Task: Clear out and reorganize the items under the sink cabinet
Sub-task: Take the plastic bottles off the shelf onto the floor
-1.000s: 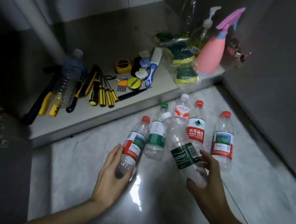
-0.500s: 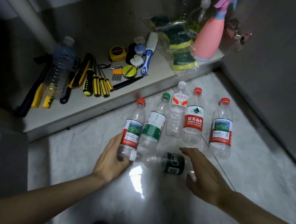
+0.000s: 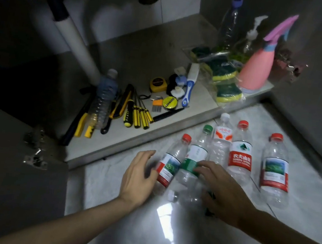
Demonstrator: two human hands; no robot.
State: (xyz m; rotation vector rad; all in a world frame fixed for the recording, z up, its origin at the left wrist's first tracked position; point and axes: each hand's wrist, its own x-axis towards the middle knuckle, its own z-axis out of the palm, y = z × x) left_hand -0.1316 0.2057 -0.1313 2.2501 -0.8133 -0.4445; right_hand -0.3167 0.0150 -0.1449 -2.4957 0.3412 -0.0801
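The pale marble-patterned floor carries a cluster of clear plastic bottles just in front of the open sink cabinet, whose light shelf board holds the rest of the things. On that board, from large to small: a white drain pipe slanting down at the back left, a pink spray bottle with a purple trigger at the right end, a packet of green-and-yellow sponges, a ribbed clear bottle lying on yellow-handled tools, and a yellow tape measure.

On the floor, a red-capped bottle with a landscape label stands apart on the right; beside it stand a red-labelled bottle and a white-capped, orange-labelled bottle. A green-capped bottle and a red-capped tilted bottle lean together. A dark-labelled bottle lies flat, mostly hidden.

The right hand rests over the lying bottle, fingers curled onto the green label; whether its grip closes I cannot tell. The left hand has its fingers spread apart, touching the tilted bottle.
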